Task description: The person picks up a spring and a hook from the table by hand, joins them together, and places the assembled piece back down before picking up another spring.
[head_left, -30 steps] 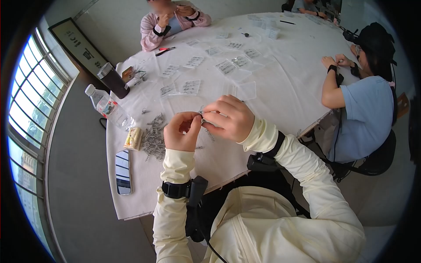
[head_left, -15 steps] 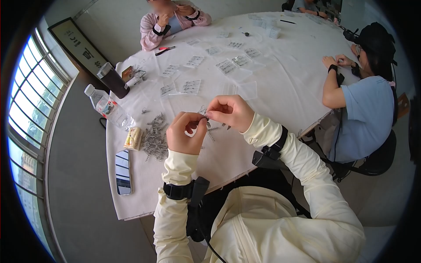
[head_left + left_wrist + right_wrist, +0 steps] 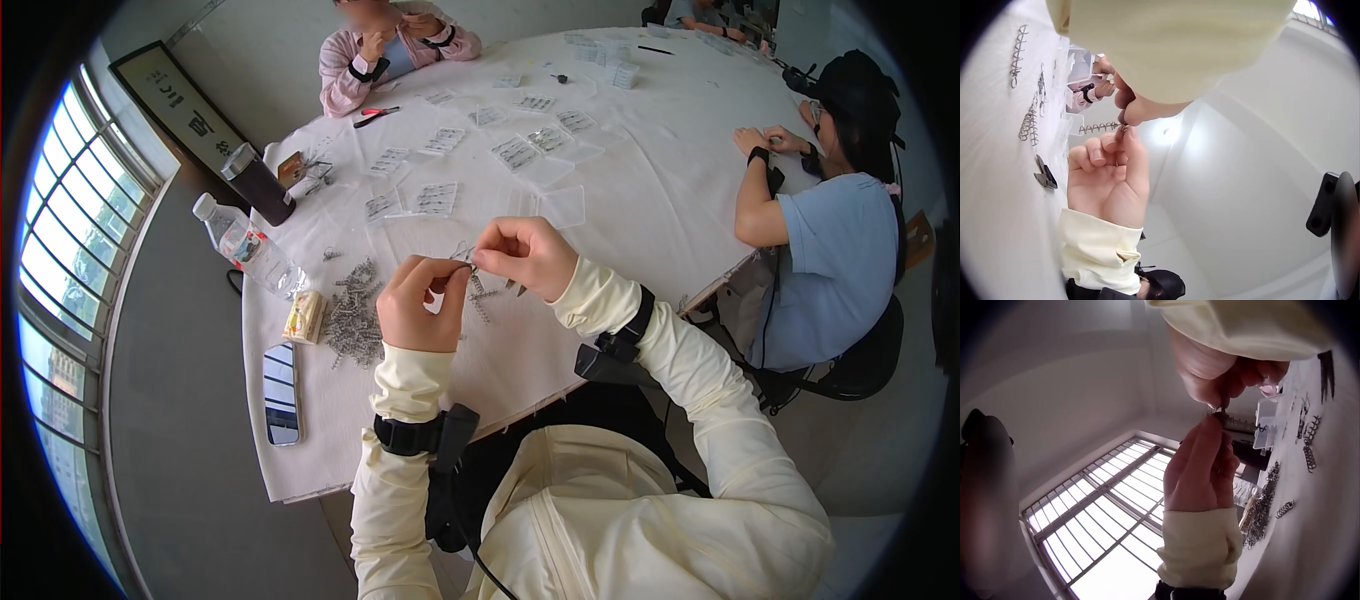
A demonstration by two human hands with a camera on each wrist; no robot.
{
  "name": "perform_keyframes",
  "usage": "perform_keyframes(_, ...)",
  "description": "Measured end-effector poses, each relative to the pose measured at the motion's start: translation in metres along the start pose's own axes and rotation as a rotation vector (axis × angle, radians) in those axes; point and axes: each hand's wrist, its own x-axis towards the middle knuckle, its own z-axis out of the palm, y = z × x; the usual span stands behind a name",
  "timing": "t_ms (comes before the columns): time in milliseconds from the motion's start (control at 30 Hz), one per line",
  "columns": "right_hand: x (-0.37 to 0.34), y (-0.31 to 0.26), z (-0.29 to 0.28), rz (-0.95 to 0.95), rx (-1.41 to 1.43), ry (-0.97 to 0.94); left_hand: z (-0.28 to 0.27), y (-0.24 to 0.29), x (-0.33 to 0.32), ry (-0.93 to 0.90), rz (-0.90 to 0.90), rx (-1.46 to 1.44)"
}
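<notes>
Both hands meet fingertip to fingertip above the table. The left hand (image 3: 418, 305) pinches a small metal piece between thumb and forefinger. From the other side, the right hand (image 3: 528, 256) pinches at the same spot. A coiled wire spring (image 3: 1099, 127) sticks out from the joined fingertips in the left wrist view; which hand bears it I cannot tell. Fingers hide most of the small piece. Below the hands a few loose springs (image 3: 482, 300) lie on the cloth, and a pile of springs (image 3: 352, 315) is left of the left hand.
Along the left edge are a phone (image 3: 282, 394), a small packet (image 3: 304, 317), a plastic bottle (image 3: 250, 248) and a dark flask (image 3: 262, 188). Clear plastic boxes (image 3: 436, 198) lie beyond the hands, with red-handled pliers (image 3: 376, 116) farther back. Other people sit around the table.
Since a second ago, the right hand has turned and its fingers have curled in more. The left hand has shifted slightly right. Over the last half second both have barely moved.
</notes>
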Motion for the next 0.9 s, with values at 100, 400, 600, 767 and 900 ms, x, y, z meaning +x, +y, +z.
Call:
perform_keyframes(100,0.000,0.000,0.002,-0.005,-0.003,0.031,0.001,0.001,0.000,0.008,0.044,0.052)
perform_keyframes(400,0.001,0.005,0.008,-0.023,0.050,0.128,0.006,0.001,0.000,0.083,0.135,0.126)
perform_keyframes(600,0.000,0.002,0.012,-0.061,0.088,0.167,0.008,0.001,0.000,0.089,0.141,0.152)
perform_keyframes(767,-0.001,0.001,0.016,0.072,0.366,0.114,0.009,0.002,0.000,0.111,0.068,0.073)
perform_keyframes(900,-0.001,0.002,0.015,0.063,0.354,0.083,0.008,-0.002,-0.001,0.106,0.013,-0.005)
